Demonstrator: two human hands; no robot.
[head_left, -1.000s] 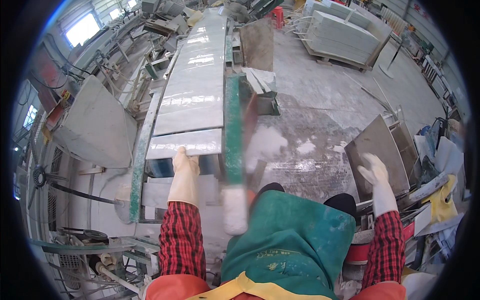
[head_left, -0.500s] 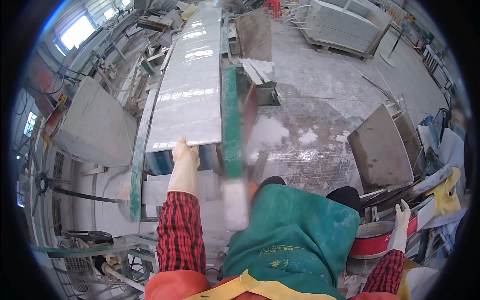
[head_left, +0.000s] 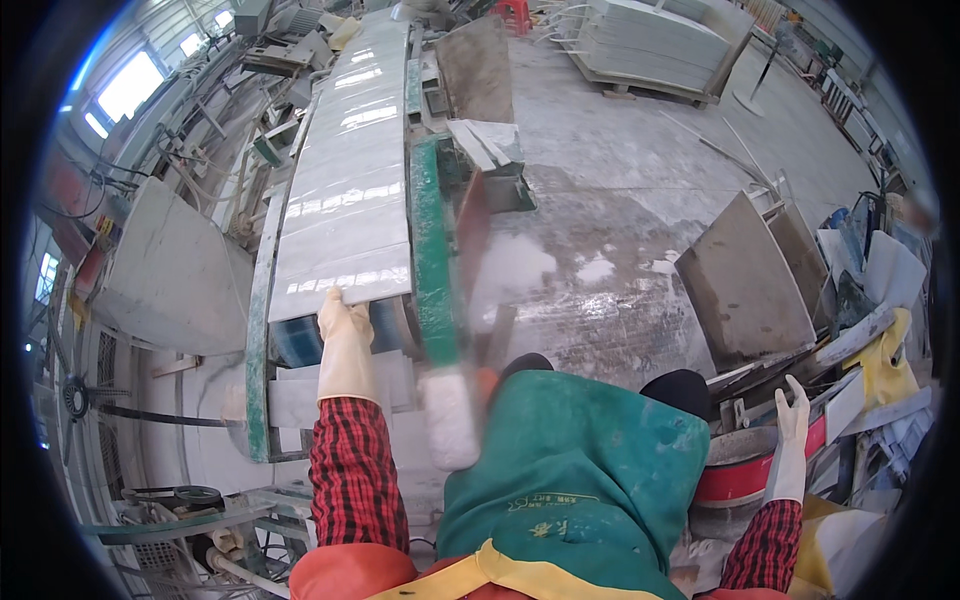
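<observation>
Cream gloves (head_left: 347, 355) meet red-and-black plaid sleeves (head_left: 355, 470).

A glossy white rectangular stone slab (head_left: 380, 275) lies flat at the near end of the green-railed conveyor (head_left: 257, 400), polished face up, bright streaks of reflected light across it. Its straight, thin front edge runs crosswise between the conveyor's left and right edges. Behind it, glossy white slabs (head_left: 345, 180) lie flat in a close row toward the conveyor's far end.

Room above slabs (head_left: 342, 205), green rail (head_left: 432, 250) alongside; leaning panel (head_left: 745, 285) rightward
</observation>
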